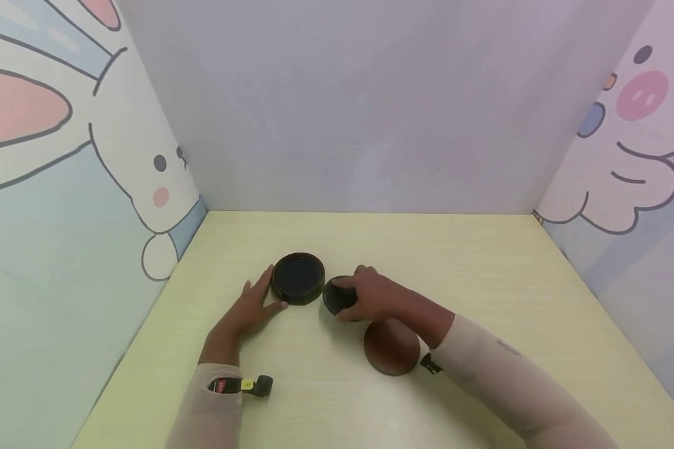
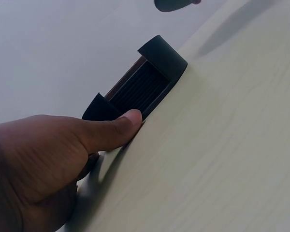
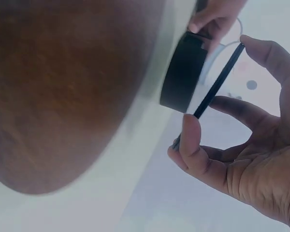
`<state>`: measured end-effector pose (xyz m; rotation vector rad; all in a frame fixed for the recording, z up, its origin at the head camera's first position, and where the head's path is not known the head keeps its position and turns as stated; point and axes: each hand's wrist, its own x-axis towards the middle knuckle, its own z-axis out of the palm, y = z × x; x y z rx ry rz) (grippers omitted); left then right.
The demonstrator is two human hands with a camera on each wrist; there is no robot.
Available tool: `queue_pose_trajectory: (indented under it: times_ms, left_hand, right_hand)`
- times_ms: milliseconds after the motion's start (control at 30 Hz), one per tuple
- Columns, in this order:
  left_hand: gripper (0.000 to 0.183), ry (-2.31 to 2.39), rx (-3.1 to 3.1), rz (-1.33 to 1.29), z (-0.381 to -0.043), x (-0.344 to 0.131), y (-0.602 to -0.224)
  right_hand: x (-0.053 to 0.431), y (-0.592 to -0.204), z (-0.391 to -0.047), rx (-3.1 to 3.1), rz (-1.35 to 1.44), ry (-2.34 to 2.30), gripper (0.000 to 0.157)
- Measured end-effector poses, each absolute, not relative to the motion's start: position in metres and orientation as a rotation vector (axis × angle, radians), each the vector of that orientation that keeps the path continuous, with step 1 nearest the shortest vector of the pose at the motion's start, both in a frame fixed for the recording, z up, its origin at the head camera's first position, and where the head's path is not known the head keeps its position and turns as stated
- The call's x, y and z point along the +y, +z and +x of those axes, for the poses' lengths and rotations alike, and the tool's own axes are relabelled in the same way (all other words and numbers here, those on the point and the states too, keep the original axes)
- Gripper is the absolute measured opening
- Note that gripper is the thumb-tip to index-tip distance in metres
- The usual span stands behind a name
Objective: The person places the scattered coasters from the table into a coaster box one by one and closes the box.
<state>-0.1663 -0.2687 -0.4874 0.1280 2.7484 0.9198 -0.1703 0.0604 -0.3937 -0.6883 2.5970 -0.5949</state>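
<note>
My left hand [image 1: 251,310] grips the left side of a round black coaster holder [image 1: 299,279], thumb at its near edge and fingers along its far left. A cut-out in the holder's wall shows dark ridged layers [image 2: 141,87] inside. Just right of the holder, my right hand [image 1: 367,296] pinches a thin round black coaster [image 1: 337,298] by its rim between thumb and fingers. The right wrist view shows that coaster [image 3: 216,88] tilted and raised beside the holder [image 3: 183,72]. Below my right forearm lies a brown round disc [image 1: 392,349], its upper edge partly covered.
The pale wood-grain table [image 1: 314,405] meets a plain back wall [image 1: 337,125]. Side walls carry cartoon animals, a rabbit [image 1: 140,143] on the left. A wrist camera [image 1: 263,385] on the left cuff and a black piece [image 1: 430,363] at the right cuff stick out near the table.
</note>
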Motion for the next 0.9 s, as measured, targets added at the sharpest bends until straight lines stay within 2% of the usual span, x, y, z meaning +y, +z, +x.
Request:
queue_pose_trajectory:
  times_ms: [500,900]
  left_hand:
    - [0.102,0.896,2.744,0.114,-0.165,-0.267,-0.485]
    - [0.104,0.883,2.741,0.104,-0.167,-0.269,-0.488]
  right_hand:
    - [0.05,-0.377,-0.179,2.695,-0.704,-0.658,0.074]
    - [0.026,-0.385,-0.193,2.816,-0.691,-0.543,0.076]
